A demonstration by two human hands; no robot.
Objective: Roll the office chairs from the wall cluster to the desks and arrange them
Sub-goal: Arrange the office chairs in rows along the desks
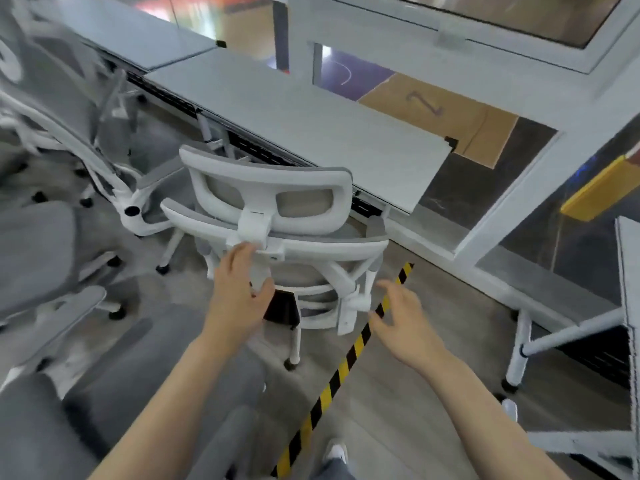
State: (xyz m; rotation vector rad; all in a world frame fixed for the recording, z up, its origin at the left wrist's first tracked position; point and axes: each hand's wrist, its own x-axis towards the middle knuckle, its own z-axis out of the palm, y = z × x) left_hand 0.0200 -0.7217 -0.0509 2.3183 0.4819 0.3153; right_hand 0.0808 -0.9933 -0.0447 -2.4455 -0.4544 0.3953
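Hands | left hand [239, 292] grips chair [270, 178] spine | right hand [403, 317] splayed, apart

Grey floor [381, 427] crossed by a yellow-black tape stripe [342, 370], beside white-framed glass partitions [512, 188].

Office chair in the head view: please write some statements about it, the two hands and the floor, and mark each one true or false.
1. The left hand grips the back spine of the white office chair. True.
2. The right hand holds the headrest. False: it is open with spread fingers, lower down at the chair's right side, and holds nothing.
3. The chair faces the white desk, with its back toward the person. True.
4. The floor tape is red and white. False: it is striped yellow and black.
5. More grey chairs stand to the left. True.
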